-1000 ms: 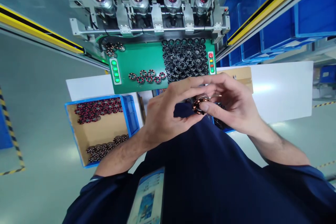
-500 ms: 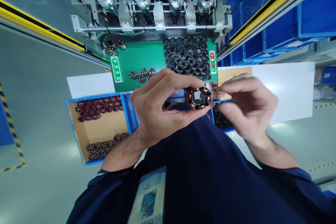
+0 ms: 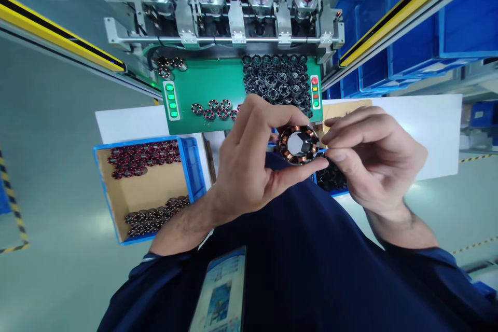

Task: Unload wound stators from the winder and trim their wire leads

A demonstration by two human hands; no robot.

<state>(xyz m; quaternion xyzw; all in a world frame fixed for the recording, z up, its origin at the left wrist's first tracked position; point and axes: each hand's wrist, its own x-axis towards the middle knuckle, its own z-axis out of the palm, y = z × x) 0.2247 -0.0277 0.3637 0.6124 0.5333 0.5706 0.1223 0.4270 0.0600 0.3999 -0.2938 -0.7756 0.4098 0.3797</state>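
Note:
A ring-shaped motor stator (image 3: pixel 287 151) with copper windings is held up in front of my chest. My left hand (image 3: pixel 249 158) grips it between thumb and fingers, its open bore facing the camera. At the stator's right edge, my right hand (image 3: pixel 369 158) has thumb and forefinger pinched together. Whatever those fingertips hold is too small to make out. Beyond my left hand, several wound stators (image 3: pixel 209 113) lie on the green work surface (image 3: pixel 218 80). A dense block of dark, unwound stator cores (image 3: pixel 272 80) stands to their right.
A winding machine (image 3: pixel 233 26) with several spindles spans the back. Button panels (image 3: pixel 170 98) flank the green surface. At left, a blue-rimmed box (image 3: pixel 151 184) holds rows of stators. A bin of black parts (image 3: pixel 330 174) is behind my right hand. Blue crates (image 3: pixel 412 36) stand at right.
My right hand's fingers have come together beside the stator's right edge. My left hand has shifted slightly right with the stator, which is turned a little more toward the camera.

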